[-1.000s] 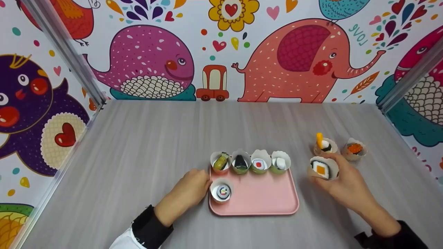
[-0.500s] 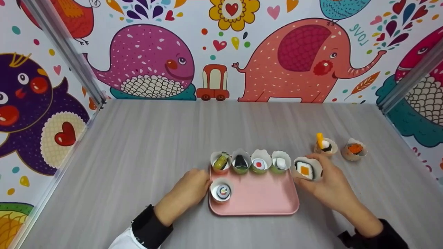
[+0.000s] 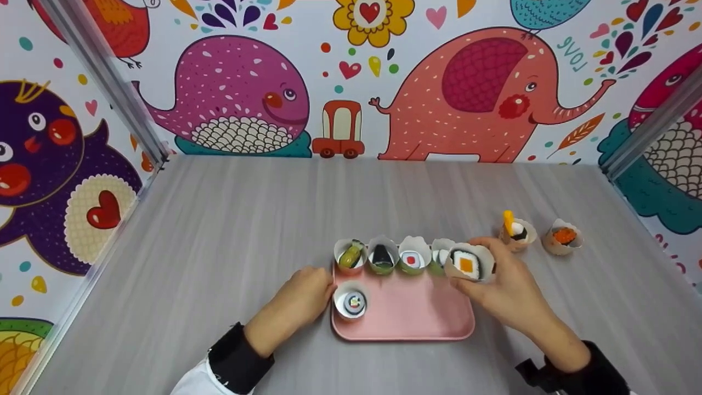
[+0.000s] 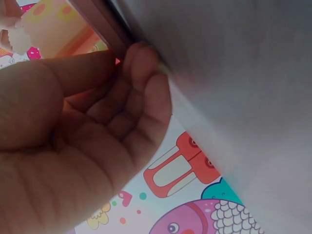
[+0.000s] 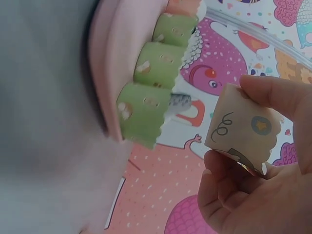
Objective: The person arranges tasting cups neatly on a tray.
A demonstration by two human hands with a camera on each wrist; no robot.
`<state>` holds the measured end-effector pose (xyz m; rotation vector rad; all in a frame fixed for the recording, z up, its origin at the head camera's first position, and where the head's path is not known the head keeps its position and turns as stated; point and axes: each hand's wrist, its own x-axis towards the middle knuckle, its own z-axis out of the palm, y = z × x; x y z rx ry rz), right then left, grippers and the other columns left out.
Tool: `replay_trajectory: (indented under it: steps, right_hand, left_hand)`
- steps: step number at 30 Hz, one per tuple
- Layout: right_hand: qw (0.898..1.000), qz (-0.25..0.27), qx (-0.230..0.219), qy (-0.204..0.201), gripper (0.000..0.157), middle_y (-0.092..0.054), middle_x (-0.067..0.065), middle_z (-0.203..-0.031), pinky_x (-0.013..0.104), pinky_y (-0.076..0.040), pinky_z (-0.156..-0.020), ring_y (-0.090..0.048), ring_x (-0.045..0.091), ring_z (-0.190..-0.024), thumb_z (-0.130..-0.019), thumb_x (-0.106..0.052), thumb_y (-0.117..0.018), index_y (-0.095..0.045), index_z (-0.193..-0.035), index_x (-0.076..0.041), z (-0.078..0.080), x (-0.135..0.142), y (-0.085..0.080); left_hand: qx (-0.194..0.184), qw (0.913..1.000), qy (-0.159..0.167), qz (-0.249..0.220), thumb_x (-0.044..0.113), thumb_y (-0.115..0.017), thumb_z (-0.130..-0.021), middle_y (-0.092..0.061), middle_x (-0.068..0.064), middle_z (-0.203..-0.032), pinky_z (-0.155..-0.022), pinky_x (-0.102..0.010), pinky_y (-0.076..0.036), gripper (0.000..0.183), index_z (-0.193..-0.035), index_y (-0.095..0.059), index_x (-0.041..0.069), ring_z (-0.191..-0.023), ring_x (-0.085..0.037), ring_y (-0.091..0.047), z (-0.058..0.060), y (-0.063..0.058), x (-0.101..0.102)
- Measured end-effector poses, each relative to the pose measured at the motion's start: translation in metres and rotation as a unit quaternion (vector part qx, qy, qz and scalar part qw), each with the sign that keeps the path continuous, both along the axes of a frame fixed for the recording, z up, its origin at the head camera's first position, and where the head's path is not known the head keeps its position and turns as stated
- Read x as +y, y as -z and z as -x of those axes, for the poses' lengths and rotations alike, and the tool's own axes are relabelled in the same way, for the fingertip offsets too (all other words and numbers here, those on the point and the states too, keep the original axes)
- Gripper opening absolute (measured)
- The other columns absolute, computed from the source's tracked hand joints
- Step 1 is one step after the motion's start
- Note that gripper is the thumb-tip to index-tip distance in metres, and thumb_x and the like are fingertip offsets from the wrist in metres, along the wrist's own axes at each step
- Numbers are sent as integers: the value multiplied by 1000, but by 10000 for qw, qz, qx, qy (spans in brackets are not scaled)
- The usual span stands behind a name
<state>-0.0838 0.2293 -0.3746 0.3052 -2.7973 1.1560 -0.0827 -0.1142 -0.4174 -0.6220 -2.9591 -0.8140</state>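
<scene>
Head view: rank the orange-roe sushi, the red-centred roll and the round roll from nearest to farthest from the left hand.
1. Round roll: front left of the pink tray, just right of the left hand.
2. Red-centred roll: third from left in the tray's back row.
3. Orange-roe sushi: far right, off the tray.

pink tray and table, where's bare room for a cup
The pink tray is bare between the front-left cup and right rim. Behind the tray, the table is bare to the wall. Crowded: the tray's back edge, lined by four cups, with the right hand at its right end.
</scene>
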Motion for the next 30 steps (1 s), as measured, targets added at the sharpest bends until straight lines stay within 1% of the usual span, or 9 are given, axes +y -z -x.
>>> replay_trajectory:
  steps: [4, 9, 12, 16, 20, 22, 27, 30]
  right_hand:
    - [10000, 30, 2, -74, 66, -68, 11, -125, 51, -49, -94, -64, 26, -110, -77, -10, -92, -58, -133, -3, 0, -11, 0]
    - [9997, 102, 33, -210, 67, -70, 10, -126, 50, -51, -93, -65, 24, -108, -76, -14, -94, -60, -133, -4, -1, -25, 2]
    - [9992, 159, 58, -351, 67, -70, 9, -126, 48, -52, -91, -65, 20, -106, -76, -14, -94, -60, -133, -5, -3, -33, 3]
    - [9986, 235, 89, -476, 68, -70, 7, -123, 45, -53, -90, -65, 18, -104, -74, -12, -95, -61, -133, -6, -4, -42, 6]
    - [9982, 224, 141, -537, 68, -70, 8, -122, 47, -52, -90, -64, 19, -102, -72, -8, -95, -61, -132, -6, -5, -47, 11]
    - [9978, 174, 220, -600, 68, -70, 7, -120, 48, -52, -90, -65, 19, -102, -71, -6, -94, -61, -131, -6, -6, -50, 14]
    - [9955, 6, 447, -839, 66, -70, 0, -113, 45, -54, -88, -66, 17, -100, -69, -4, -94, -62, -127, -8, -7, -59, 22]
    - [9932, -30, 595, -1001, 66, -71, 2, -116, 46, -54, -90, -67, 19, -103, -68, -4, -94, -63, -126, -7, -6, -64, 26]
  left_hand:
    - [-99, 9999, -28, -1, 0, -71, -93, -65, -18, -68, -60, -52, -51, 32, -63, -61, 6, -69, -39, -67, 0, -1, 1]
    - [-220, 9997, -65, -6, 1, -70, -94, -66, -18, -70, -61, -53, -51, 32, -64, -62, 5, -70, -39, -68, 0, -3, 2]
    - [-245, 9996, -104, 3, 1, -70, -94, -66, -18, -70, -61, -53, -52, 32, -64, -61, 5, -70, -39, -68, 0, -3, 1]
    - [-186, 9998, -111, 11, 1, -71, -94, -66, -19, -71, -61, -53, -52, 32, -64, -62, 5, -70, -40, -68, -1, -2, 1]
    - [-96, 9999, -72, 13, 0, -71, -93, -65, -18, -69, -59, -53, -51, 32, -63, -61, 5, -68, -39, -67, -1, -2, 1]
    - [-80, 9999, -65, 12, 0, -71, -93, -64, -17, -67, -57, -52, -50, 33, -62, -60, 6, -66, -38, -66, -1, -2, 1]
    - [-46, 10000, -65, -13, 0, -71, -92, -63, -16, -66, -55, -51, -49, 33, -62, -60, 6, -64, -36, -65, -1, -2, 1]
    - [-48, 10000, -79, -9, 0, -71, -92, -63, -15, -66, -55, -51, -49, 33, -62, -60, 6, -63, -35, -65, -1, -2, 1]
